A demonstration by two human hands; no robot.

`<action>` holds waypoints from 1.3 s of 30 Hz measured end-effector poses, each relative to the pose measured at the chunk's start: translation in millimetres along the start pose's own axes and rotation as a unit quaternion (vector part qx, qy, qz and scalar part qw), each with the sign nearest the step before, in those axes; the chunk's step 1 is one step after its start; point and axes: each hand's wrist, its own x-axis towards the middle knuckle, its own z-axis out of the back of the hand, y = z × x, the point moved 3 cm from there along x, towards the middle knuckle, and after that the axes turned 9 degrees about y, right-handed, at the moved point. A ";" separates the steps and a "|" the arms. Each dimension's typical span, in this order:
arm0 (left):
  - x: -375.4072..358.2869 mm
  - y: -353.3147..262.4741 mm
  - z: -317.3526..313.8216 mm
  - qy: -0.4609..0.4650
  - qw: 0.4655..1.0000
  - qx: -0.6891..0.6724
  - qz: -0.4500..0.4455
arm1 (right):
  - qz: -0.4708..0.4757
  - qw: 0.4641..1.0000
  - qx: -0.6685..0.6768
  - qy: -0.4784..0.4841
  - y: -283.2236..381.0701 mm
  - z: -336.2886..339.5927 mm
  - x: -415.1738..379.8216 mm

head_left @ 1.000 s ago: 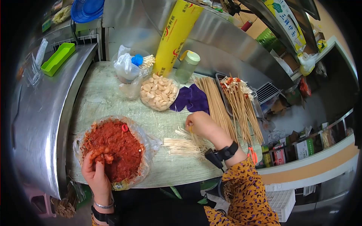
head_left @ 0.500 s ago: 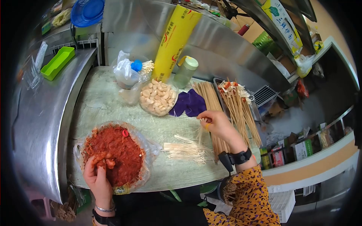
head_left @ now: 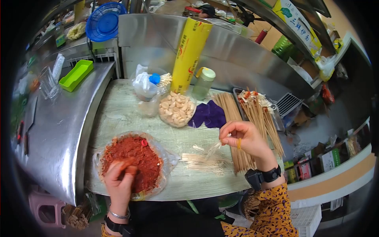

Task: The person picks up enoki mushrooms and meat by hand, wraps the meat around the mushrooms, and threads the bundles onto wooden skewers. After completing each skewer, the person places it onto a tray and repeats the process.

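My left hand is closed over the red paste in a plastic-lined container at the front left. Its fingertips are smeared red, and whatever they pinch cannot be made out. My right hand pinches a few thin white enoki mushroom strands between thumb and fingers, and they dangle toward the table. Below them lies a loose pile of enoki mushrooms. Bare bamboo skewers lie beneath and beside the right hand. Farther right, a tray holds skewers threaded with enoki and red-coated bits.
Behind the paste stand a container of peeled garlic cloves, a purple cloth, a yellow cling-film roll, a green-tinted bottle and a bagged tub. A steel counter with a green tray borders the left.
The camera view has shifted, so the table sits lower and farther right. My left fingers have turned over the paste, hiding the red piece seen earlier. The enoki strands now slant leftward from my right hand.
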 end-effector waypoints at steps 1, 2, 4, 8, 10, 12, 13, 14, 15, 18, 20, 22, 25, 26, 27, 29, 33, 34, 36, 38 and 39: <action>3.5 -17.9 -4.6 0.035 0.999 0.020 -0.001 | 0.004 1.000 0.007 0.007 4.0 -7.7 1.8; 6.9 -24.2 -12.1 0.069 0.997 -0.006 -0.022 | 0.012 0.999 -0.029 0.027 9.0 -15.7 3.4; 16.1 -41.5 -29.3 0.134 0.990 -0.028 -0.040 | 0.033 0.996 -0.073 0.047 16.9 -32.8 7.2; 25.2 -66.5 -68.6 0.240 0.970 -0.040 -0.019 | 0.104 0.973 -0.193 0.073 28.1 -60.0 15.6; 24.9 -68.6 -82.4 0.241 0.968 -0.013 -0.061 | 0.110 0.975 -0.177 0.074 26.4 -70.7 17.2; 22.8 -60.9 -86.6 0.240 0.969 -0.001 -0.064 | 0.119 0.976 -0.167 0.069 25.8 -76.1 16.2; 23.0 -60.0 -87.2 0.238 0.969 0.008 -0.066 | 0.122 0.976 -0.166 0.067 23.4 -76.8 14.5; 23.4 -63.3 -83.4 0.252 0.967 0.008 -0.046 | 0.117 0.983 -0.135 0.048 18.7 -76.4 13.2; 21.9 -59.7 -83.8 0.252 0.966 0.013 -0.048 | 0.114 0.988 -0.104 0.030 13.0 -76.7 12.2; 15.2 -37.6 -84.7 0.217 0.926 -0.283 0.128 | 0.174 0.977 -0.116 -0.031 -4.6 -84.7 10.0; 14.1 -34.5 -84.5 0.206 0.881 -0.387 0.180 | 0.191 0.971 -0.130 -0.055 -11.7 -93.1 10.1; 14.2 -37.1 -82.6 0.196 0.873 -0.411 0.173 | 0.206 0.965 -0.143 -0.080 -14.5 -98.7 11.0; 13.6 -26.7 -81.7 0.177 0.869 -0.433 0.159 | 0.212 0.964 -0.139 -0.076 -18.1 -103.9 14.8; 13.2 -22.8 -81.1 0.168 0.874 -0.431 0.151 | 0.234 0.951 -0.183 -0.081 -19.2 -103.7 17.0; 12.6 -22.7 -80.3 0.172 0.875 -0.427 0.152 | 0.255 0.936 -0.228 -0.088 -19.4 -104.6 18.0; 14.0 -20.6 -76.9 0.118 0.876 -0.438 0.165 | 0.207 0.956 -0.138 -0.154 -19.9 -112.2 19.6; 14.2 -26.1 -77.7 0.098 0.875 -0.448 0.152 | 0.089 0.971 0.219 -0.041 -51.2 -124.2 20.9; 13.5 -27.8 -79.1 0.099 0.887 -0.427 0.148 | 0.087 0.970 0.221 -0.044 -55.1 -124.8 19.2; 11.2 -27.2 -81.3 0.100 0.897 -0.405 0.145 | 0.053 0.920 0.389 -0.005 -58.5 -129.9 21.1; 10.5 -25.2 -80.7 0.111 0.932 -0.328 0.107 | 0.086 0.935 0.344 -0.024 -68.9 -128.8 23.5; 10.5 -24.2 -80.2 0.110 0.932 -0.327 0.107 | 0.119 0.946 0.298 -0.043 -71.5 -127.7 23.6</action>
